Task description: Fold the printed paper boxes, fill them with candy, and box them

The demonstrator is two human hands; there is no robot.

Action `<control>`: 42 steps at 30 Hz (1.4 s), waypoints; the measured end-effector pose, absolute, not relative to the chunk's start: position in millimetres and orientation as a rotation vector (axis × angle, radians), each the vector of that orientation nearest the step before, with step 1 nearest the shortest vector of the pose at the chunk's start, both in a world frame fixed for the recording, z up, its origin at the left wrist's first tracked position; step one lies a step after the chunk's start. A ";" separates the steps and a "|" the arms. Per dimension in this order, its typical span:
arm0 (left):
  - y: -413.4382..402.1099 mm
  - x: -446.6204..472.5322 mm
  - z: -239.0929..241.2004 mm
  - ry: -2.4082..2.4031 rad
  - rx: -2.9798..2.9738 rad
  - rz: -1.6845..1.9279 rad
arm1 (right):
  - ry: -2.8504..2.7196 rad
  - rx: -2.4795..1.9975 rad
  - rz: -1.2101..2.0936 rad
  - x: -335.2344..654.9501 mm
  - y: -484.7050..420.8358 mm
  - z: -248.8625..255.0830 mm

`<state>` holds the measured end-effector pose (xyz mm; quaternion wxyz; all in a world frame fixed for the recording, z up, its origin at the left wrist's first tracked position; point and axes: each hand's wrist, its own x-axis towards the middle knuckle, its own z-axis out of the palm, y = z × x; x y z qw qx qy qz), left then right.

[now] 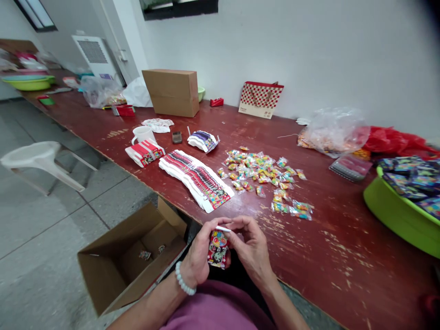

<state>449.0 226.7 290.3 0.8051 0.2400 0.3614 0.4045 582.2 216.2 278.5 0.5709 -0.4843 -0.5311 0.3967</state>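
My left hand (pixel 199 256) and my right hand (pixel 252 247) meet just off the near edge of the dark red table (pixel 343 256). Together they hold a small colourful printed box (pixel 217 248), red and black with cartoon figures. Fingers of both hands pinch its white top flap. A white bead bracelet (pixel 184 280) circles my left wrist. On the table ahead lies a fanned row of flat unfolded boxes (pixel 197 179). To its right spreads a heap of small wrapped candies (pixel 264 176).
An open cardboard carton (pixel 127 256) stands on the floor at my left. A green basin (pixel 402 215) of dark packets sits at the right. Further back are a white mug (pixel 142 134), a closed brown box (pixel 172 91), plastic bags (pixel 333 130) and a white stool (pixel 41 158).
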 end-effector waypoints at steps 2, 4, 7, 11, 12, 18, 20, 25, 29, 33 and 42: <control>226.1 447.5 288.5 0.807 0.542 0.859 | -1.404 -1.101 0.890 585.0 216.7 280.6; 225.0 446.8 286.8 0.841 0.567 0.875 | -1.508 -1.095 0.867 587.9 217.3 283.4; 223.6 447.7 286.5 0.871 0.604 0.868 | -1.468 -1.182 0.903 590.3 218.1 286.6; 224.2 449.6 291.3 0.915 0.618 0.861 | -1.537 -1.226 0.909 591.3 220.6 290.8; 224.6 449.7 292.8 0.922 0.627 0.849 | -1.525 -1.213 0.952 591.4 221.7 292.0; 225.6 448.2 292.0 0.960 0.709 0.769 | -1.141 -1.048 1.450 589.6 226.6 292.7; 225.7 447.6 289.7 0.958 0.727 0.759 | -1.157 -1.087 1.384 588.8 225.7 290.4; 226.5 447.3 291.2 0.962 0.757 0.768 | -1.230 -1.181 1.221 589.1 224.6 285.5; 226.7 446.6 296.7 0.984 0.795 0.735 | -1.169 -1.189 1.301 589.6 227.5 286.2; 226.7 445.4 297.4 0.993 0.783 0.745 | -1.215 -1.193 1.304 588.5 225.6 290.1; 233.3 443.9 284.9 0.902 0.593 0.912 | -1.681 -1.132 0.759 578.7 211.0 276.8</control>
